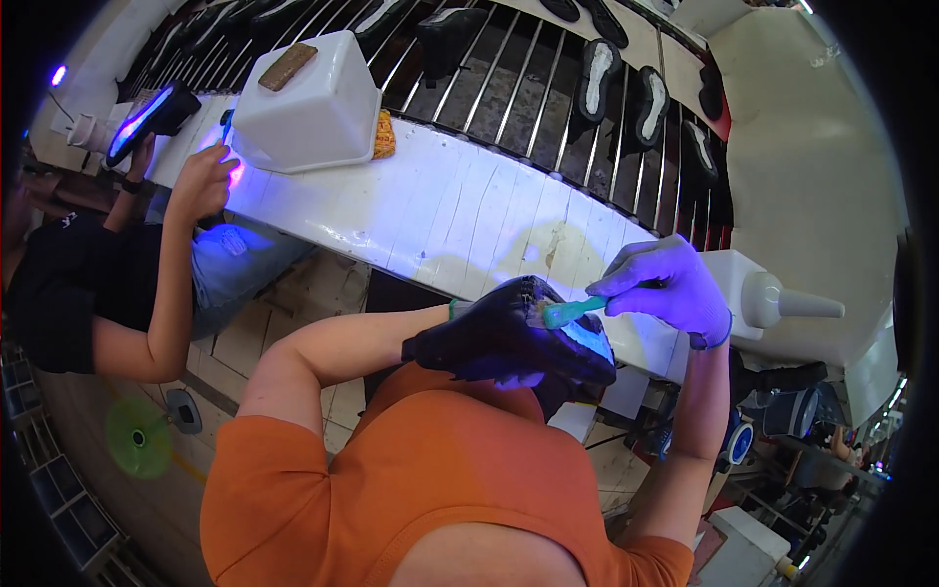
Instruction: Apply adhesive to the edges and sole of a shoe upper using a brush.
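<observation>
A black shoe (479, 338) is held over the near side of the bench, tilted, with a pale, blue-lit area (587, 338) along its sole side. My left hand (518, 380) grips it from below; only some fingers show, the rest hidden behind the shoe. In a pale glove that looks violet under the light, my right hand (670, 289) is closed round the handle of a green brush (577, 311). The brush's tip meets the shoe beside the pale area. Just right of that hand stands a white plastic bottle with a long spout (797, 303).
The white bench (440, 210) curves across ahead. On it stands a white plastic container (303, 112), topped by a brown block (288, 67). Beyond runs a roller conveyor (528, 88) carrying several black shoes (594, 86). A co-worker (73, 284) at left holds another shoe (152, 119).
</observation>
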`<action>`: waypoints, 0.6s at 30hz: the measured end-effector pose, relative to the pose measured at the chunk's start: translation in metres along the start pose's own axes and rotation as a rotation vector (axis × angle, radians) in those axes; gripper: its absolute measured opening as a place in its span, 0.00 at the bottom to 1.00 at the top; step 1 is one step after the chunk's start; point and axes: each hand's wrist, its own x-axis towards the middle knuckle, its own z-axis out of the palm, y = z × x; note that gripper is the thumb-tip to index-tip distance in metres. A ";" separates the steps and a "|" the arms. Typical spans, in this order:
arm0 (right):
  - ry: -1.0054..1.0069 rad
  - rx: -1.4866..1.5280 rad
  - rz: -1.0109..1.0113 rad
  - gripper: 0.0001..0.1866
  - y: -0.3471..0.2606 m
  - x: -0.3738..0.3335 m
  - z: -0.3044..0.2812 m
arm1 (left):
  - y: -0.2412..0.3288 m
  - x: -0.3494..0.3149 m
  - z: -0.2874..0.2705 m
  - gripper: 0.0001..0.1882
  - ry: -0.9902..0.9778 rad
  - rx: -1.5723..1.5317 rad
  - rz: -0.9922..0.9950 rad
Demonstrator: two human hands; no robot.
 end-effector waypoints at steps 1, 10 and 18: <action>-0.007 -0.002 -0.005 0.14 -0.002 0.003 0.000 | -0.025 0.014 -0.019 0.14 -0.181 -0.248 -0.138; -0.025 -0.023 -0.050 0.13 -0.004 0.004 -0.006 | -0.014 0.013 -0.013 0.18 -0.148 -0.113 -0.063; -0.152 0.046 0.024 0.12 -0.004 -0.013 -0.014 | -0.002 0.006 -0.007 0.22 -0.114 0.026 0.006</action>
